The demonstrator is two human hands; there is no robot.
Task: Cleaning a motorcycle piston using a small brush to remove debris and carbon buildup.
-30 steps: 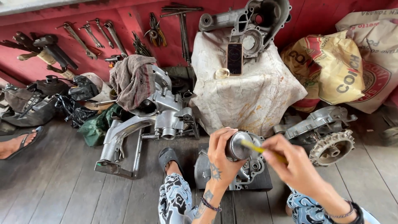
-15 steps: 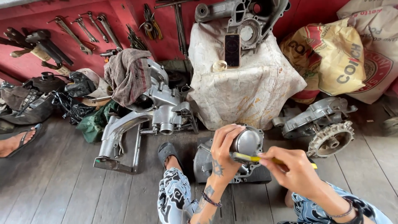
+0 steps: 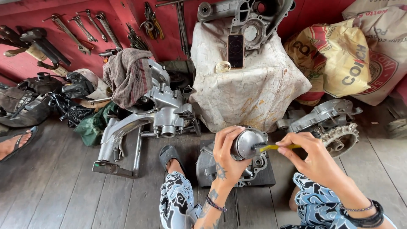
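My left hand (image 3: 227,153) grips a round grey metal engine part (image 3: 249,142) and holds it up over a flat engine casing (image 3: 207,167) lying on a dark block (image 3: 265,178) between my knees. My right hand (image 3: 310,157) holds a small brush with a yellow handle (image 3: 275,147); its dark bristles touch the right side of the round part. Both legs wear blue and white patterned trousers, and my left foot in a dark sandal (image 3: 168,155) rests just left of the casing.
A silver engine block (image 3: 163,112) with a rag (image 3: 128,74) stands to the left. Behind is a cloth-draped pile (image 3: 246,89) with a phone (image 3: 236,51) and another casing (image 3: 254,17). Sacks (image 3: 347,55) and a finned casing (image 3: 328,123) are right. Wrenches (image 3: 80,25) hang on the red wall. Another person's sandalled foot (image 3: 15,142) is far left.
The view has shifted slightly closer and downward. My hands stay on the round part, with the brush moving a little against its right side.
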